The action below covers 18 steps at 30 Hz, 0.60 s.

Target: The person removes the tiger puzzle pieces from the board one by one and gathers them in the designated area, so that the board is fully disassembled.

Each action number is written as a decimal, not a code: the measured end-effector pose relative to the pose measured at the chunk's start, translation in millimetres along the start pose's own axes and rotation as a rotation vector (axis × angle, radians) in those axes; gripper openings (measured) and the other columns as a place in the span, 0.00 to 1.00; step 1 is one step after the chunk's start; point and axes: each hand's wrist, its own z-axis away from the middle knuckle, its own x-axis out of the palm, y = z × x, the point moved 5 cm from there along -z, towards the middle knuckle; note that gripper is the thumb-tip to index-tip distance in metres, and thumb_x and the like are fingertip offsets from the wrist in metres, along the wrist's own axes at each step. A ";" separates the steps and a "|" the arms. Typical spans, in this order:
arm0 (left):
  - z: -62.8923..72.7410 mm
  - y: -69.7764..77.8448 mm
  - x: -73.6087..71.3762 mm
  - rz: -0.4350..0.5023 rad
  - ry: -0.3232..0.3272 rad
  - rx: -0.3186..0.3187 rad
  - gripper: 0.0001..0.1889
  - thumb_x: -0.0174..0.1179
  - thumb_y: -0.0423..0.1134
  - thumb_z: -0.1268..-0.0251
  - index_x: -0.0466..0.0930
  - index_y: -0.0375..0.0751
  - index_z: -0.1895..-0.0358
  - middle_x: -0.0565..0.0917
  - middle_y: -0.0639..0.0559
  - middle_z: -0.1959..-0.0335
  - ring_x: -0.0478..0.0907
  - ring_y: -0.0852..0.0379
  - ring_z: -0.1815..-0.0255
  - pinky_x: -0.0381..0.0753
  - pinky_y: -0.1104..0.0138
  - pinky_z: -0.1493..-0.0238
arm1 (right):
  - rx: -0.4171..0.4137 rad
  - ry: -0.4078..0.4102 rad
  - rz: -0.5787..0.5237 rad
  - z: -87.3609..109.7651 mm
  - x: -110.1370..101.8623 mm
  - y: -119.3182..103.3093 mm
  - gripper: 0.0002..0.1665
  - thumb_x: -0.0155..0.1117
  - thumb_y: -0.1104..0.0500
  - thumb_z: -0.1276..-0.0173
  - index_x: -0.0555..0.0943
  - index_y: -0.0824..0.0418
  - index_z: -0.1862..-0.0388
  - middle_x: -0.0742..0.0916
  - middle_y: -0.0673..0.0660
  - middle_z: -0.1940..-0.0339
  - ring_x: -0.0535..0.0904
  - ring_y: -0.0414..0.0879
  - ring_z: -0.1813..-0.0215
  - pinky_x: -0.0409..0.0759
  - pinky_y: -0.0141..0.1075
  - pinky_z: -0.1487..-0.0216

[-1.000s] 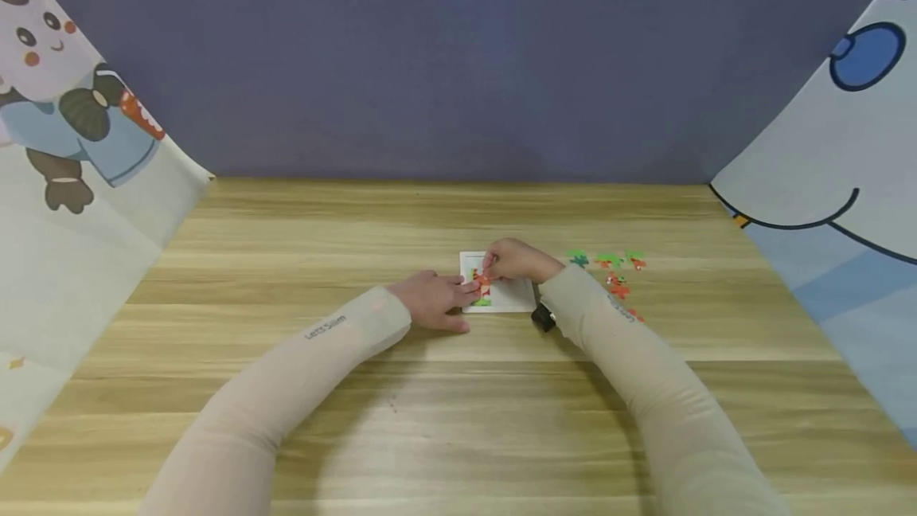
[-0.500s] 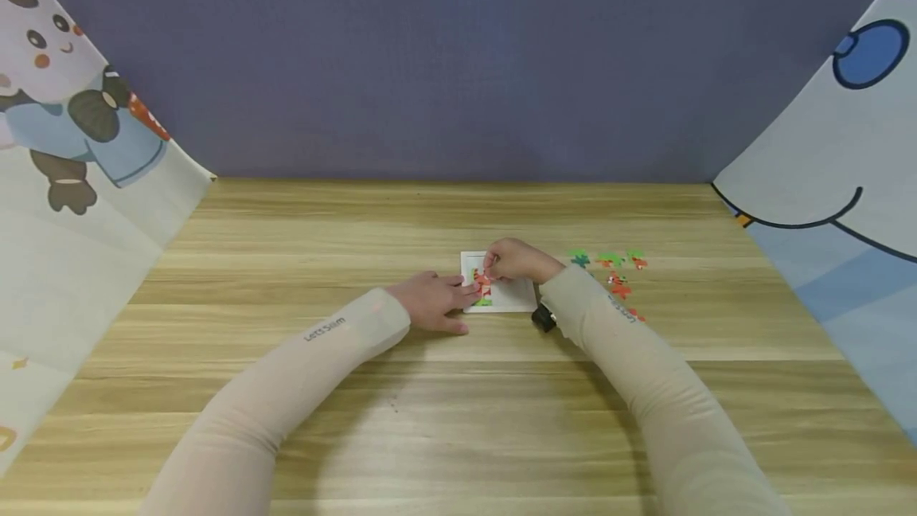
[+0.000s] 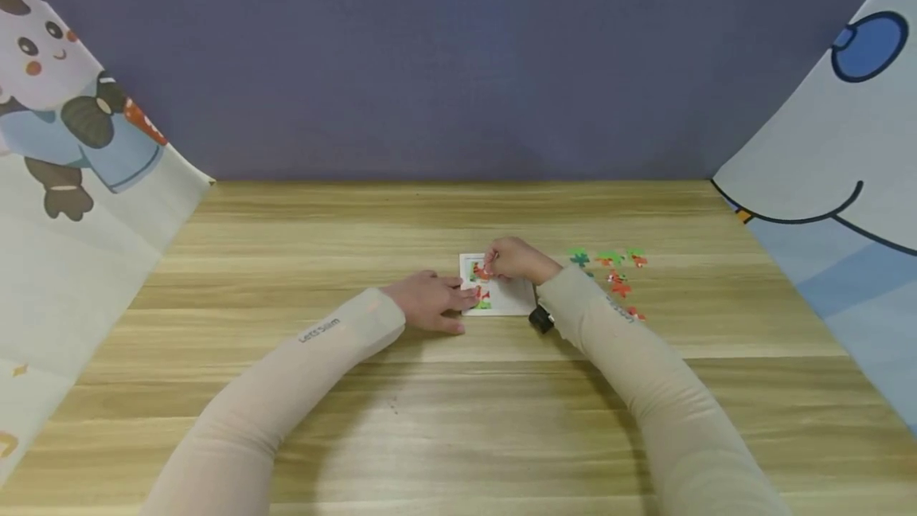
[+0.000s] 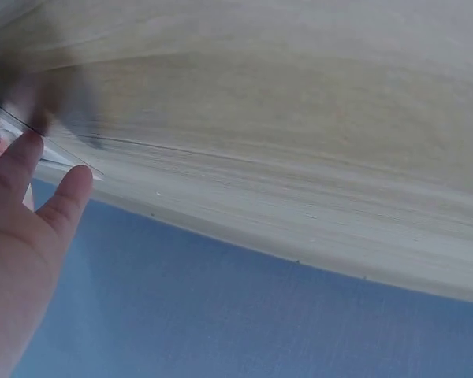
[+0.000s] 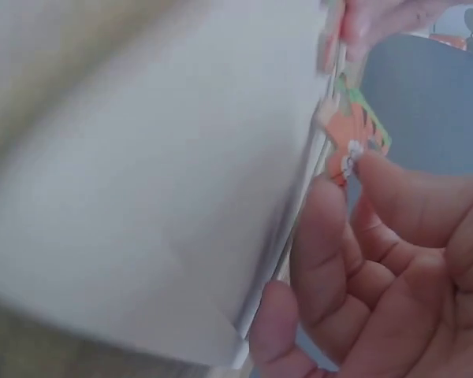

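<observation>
A white puzzle tray [image 3: 512,299] lies mid-table. My right hand [image 3: 517,259] is over its far part, and thumb and forefinger pinch an orange and green puzzle piece [image 5: 355,130]. In the right wrist view that piece is tilted above the tray's edge, with black stripes showing. At the tray's near left, my left hand [image 3: 430,302] has its fingers outstretched, the tips on a red and green piece [image 3: 484,299] in the tray. The left wrist view catches only part of this hand, near the tray's corner. Fingers hide some of the pieces.
Several loose puzzle pieces [image 3: 618,285] in green and orange lie right of the tray, some partly behind the right sleeve. A black wrist device [image 3: 541,318] sits under the right cuff. A dark blue panel [image 3: 458,62] stands behind the wooden table [image 3: 430,436].
The orange piece in my right hand has shifted toward the tray's far side, and a white gap now separates it from the piece under my left fingers. Both hands stay nearly in place.
</observation>
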 end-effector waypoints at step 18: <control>-10.2 -0.7 -16.4 0.119 0.180 0.090 0.21 0.53 0.52 0.29 0.78 0.48 0.38 0.85 0.53 0.51 0.77 0.65 0.70 0.77 0.67 0.60 | -0.032 0.090 -0.117 18.5 -27.2 26.6 0.07 0.56 0.65 0.30 0.78 0.68 0.58 0.82 0.58 0.65 0.74 0.46 0.69 0.74 0.37 0.67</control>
